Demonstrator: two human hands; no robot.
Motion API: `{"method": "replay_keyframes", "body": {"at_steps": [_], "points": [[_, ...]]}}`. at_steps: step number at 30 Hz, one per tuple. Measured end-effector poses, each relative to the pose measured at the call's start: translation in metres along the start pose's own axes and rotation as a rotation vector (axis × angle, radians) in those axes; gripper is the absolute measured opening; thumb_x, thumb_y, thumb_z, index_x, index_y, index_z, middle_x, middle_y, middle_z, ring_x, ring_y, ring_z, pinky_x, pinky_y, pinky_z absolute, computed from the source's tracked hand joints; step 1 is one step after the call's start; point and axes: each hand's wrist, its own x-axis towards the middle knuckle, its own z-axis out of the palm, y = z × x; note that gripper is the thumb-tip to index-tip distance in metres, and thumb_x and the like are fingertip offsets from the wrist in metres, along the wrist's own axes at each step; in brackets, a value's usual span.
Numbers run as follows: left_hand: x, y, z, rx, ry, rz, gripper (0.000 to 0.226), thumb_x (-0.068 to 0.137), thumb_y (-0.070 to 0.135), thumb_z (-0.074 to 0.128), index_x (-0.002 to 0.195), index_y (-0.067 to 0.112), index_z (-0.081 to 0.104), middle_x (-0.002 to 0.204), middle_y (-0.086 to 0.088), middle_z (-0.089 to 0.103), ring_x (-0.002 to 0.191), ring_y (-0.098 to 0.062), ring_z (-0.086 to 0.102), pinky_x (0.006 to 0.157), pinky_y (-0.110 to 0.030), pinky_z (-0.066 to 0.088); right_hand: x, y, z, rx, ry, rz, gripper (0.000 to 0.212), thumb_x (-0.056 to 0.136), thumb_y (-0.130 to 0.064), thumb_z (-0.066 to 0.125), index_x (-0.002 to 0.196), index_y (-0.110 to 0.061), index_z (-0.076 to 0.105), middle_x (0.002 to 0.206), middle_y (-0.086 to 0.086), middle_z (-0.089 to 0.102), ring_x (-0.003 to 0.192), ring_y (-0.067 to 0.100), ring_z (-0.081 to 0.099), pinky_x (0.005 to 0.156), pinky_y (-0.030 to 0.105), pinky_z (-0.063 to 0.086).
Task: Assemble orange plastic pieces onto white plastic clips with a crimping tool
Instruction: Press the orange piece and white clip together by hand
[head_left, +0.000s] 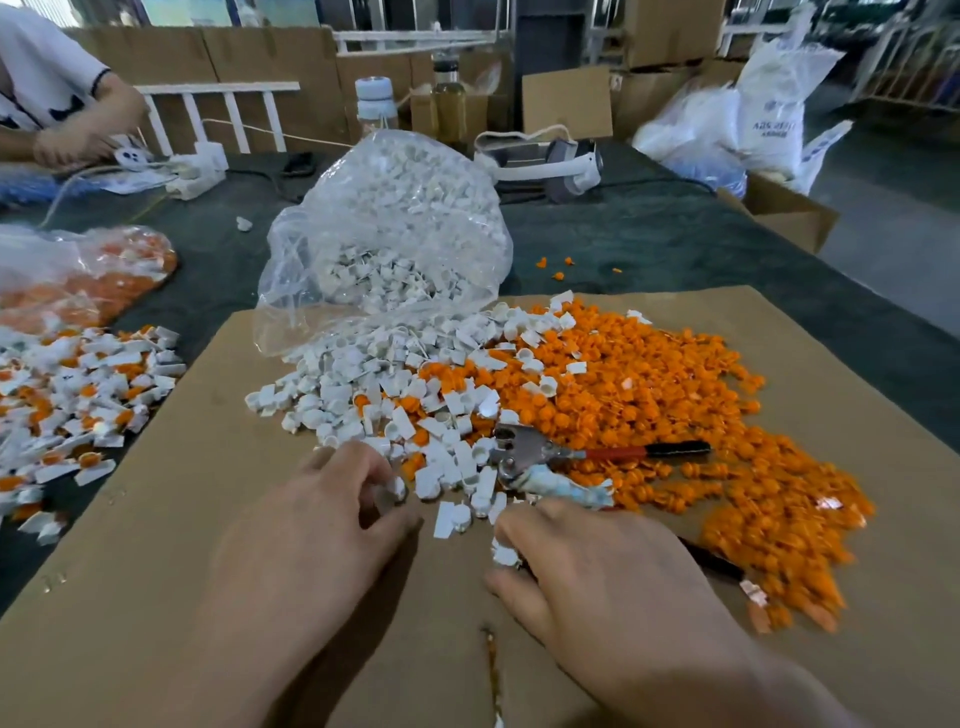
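On a cardboard sheet (779, 322) lie a heap of white clips (363, 384) and a heap of orange pieces (649, 384). The crimping tool (519, 449) rests on both heaps, its jaws open and one red-and-black handle pointing right. My left hand (322, 519) pinches a single white clip (397, 488) at the near edge of the white heap. My right hand (587, 571) lies over the tool's taped lower handle, whose black end sticks out past the palm. Another white clip (504, 553) sits between its thumb and forefinger.
A clear bag of white clips (395, 228) spills onto the cardboard. Assembled white-and-orange pieces (78, 405) and a bag of orange parts (78, 275) lie at left. Another person's hand (67, 145) works at far left. Bottles, a headset and boxes stand behind.
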Motion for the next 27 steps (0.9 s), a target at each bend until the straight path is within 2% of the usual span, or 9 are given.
{"method": "replay_keyframes", "body": {"at_steps": [3, 5, 9, 11, 13, 16, 18, 23, 27], "points": [[-0.004, 0.006, 0.001, -0.037, -0.023, 0.07, 0.018, 0.081, 0.046, 0.07, 0.084, 0.042, 0.052, 0.086, 0.021, 0.055, 0.077, 0.0, 0.056, 0.068, -0.036, 0.052, -0.001, 0.0, 0.0, -0.003, 0.012, 0.018, 0.024, 0.1, -0.051, 0.034, 0.107, -0.028, 0.041, 0.104, -0.005, 0.052, 0.083, 0.02, 0.049, 0.063, 0.034, 0.032], [-0.006, 0.009, 0.002, -0.072, -0.044, 0.095, 0.016, 0.083, 0.044, 0.07, 0.087, 0.042, 0.054, 0.088, 0.023, 0.055, 0.079, 0.0, 0.057, 0.07, -0.035, 0.053, -0.003, 0.0, 0.001, 0.019, 0.032, 0.025, 0.02, 0.099, -0.047, 0.034, 0.098, -0.028, 0.037, 0.095, -0.006, 0.05, 0.077, 0.018, 0.046, 0.06, 0.033, 0.03], [-0.008, 0.012, 0.003, -0.128, 0.047, 0.103, 0.016, 0.086, 0.045, 0.067, 0.096, 0.04, 0.056, 0.088, 0.022, 0.056, 0.079, 0.002, 0.056, 0.067, -0.026, 0.047, -0.005, 0.004, 0.001, 0.207, 0.131, 0.093, 0.019, 0.096, -0.044, 0.041, 0.086, -0.027, 0.04, 0.079, -0.006, 0.048, 0.071, 0.014, 0.047, 0.056, 0.029, 0.036], [-0.011, 0.017, 0.002, -0.22, 0.064, 0.127, 0.012, 0.086, 0.045, 0.066, 0.094, 0.039, 0.059, 0.087, 0.02, 0.057, 0.086, 0.004, 0.055, 0.063, -0.014, 0.04, -0.006, 0.007, 0.0, 0.402, 0.217, 0.126, 0.016, 0.092, -0.044, 0.05, 0.084, -0.03, 0.048, 0.077, -0.008, 0.053, 0.07, 0.01, 0.05, 0.057, 0.028, 0.042], [-0.015, 0.024, 0.001, -0.315, 0.007, 0.181, 0.011, 0.088, 0.05, 0.064, 0.093, 0.041, 0.063, 0.09, 0.02, 0.061, 0.093, 0.006, 0.055, 0.065, -0.012, 0.042, -0.004, 0.009, 0.0, 0.684, 0.269, 0.159, 0.009, 0.09, -0.042, 0.057, 0.087, -0.033, 0.057, 0.075, -0.009, 0.06, 0.06, 0.008, 0.054, 0.052, 0.026, 0.046], [-0.02, 0.031, 0.0, -0.533, -0.129, 0.262, 0.016, 0.086, 0.056, 0.06, 0.1, 0.05, 0.065, 0.099, 0.024, 0.066, 0.093, -0.002, 0.065, 0.073, -0.012, 0.047, 0.0, 0.013, -0.005, 1.256, 0.145, 0.168, 0.008, 0.091, -0.033, 0.062, 0.092, -0.028, 0.068, 0.064, 0.007, 0.065, 0.049, 0.021, 0.058, 0.047, 0.034, 0.05], [-0.021, 0.032, 0.002, -0.666, -0.221, 0.282, 0.027, 0.082, 0.061, 0.06, 0.105, 0.049, 0.068, 0.099, 0.018, 0.071, 0.09, -0.005, 0.068, 0.072, -0.014, 0.049, 0.0, 0.015, -0.009, 1.453, 0.07, 0.122, 0.012, 0.089, -0.028, 0.06, 0.092, -0.023, 0.071, 0.062, 0.012, 0.065, 0.046, 0.022, 0.057, 0.045, 0.031, 0.048], [-0.02, 0.029, 0.012, -1.06, -0.274, 0.124, 0.049, 0.063, 0.066, 0.081, 0.098, 0.032, 0.074, 0.08, 0.002, 0.072, 0.064, -0.009, 0.062, 0.057, -0.031, 0.048, 0.0, 0.015, -0.01, 1.538, 0.0, 0.096, 0.014, 0.089, -0.028, 0.06, 0.095, -0.02, 0.071, 0.061, 0.016, 0.063, 0.043, 0.019, 0.056, 0.042, 0.027, 0.046], [-0.019, 0.03, 0.009, -1.138, -0.291, 0.151, 0.049, 0.063, 0.063, 0.084, 0.097, 0.029, 0.074, 0.073, 0.005, 0.071, 0.061, -0.004, 0.062, 0.049, -0.018, 0.047, 0.001, 0.017, -0.008, 1.533, -0.047, 0.117, 0.014, 0.091, -0.029, 0.059, 0.094, -0.02, 0.07, 0.06, 0.014, 0.064, 0.042, 0.022, 0.055, 0.042, 0.028, 0.045]]}}
